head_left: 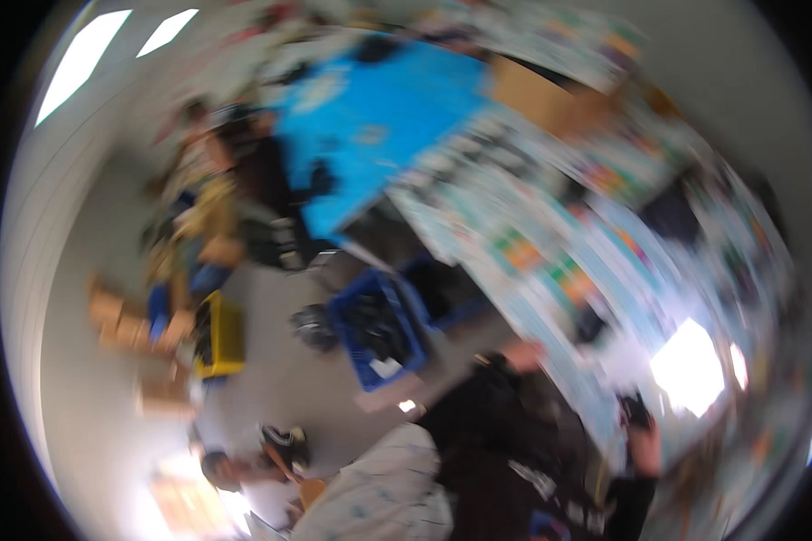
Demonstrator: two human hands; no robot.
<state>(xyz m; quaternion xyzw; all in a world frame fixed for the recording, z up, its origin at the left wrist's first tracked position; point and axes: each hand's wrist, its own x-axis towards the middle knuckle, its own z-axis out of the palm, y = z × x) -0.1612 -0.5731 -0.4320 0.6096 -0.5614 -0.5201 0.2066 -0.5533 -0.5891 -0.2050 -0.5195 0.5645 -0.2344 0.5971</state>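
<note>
The whole view is smeared by motion. My left hand (523, 357), at the end of a black sleeve with a dark band at the wrist, is at the edge of the long table (523, 302). Its fingers are too blurred to read. Farther right, my right hand (644, 448) is closed around a small black object (636, 411) whose kind I cannot make out. A pale, blurred item (624, 363) lies just beyond it, beside a bright glare on the tabletop. Another small black thing (591, 325) rests on the table between the two hands.
A blue bin (336, 316) of black items stands on the floor, with a second blue bin (478, 316) against the table. A yellow crate (230, 338) and cardboard boxes (122, 320) are at left. People are near the blue table (406, 99) and at lower left.
</note>
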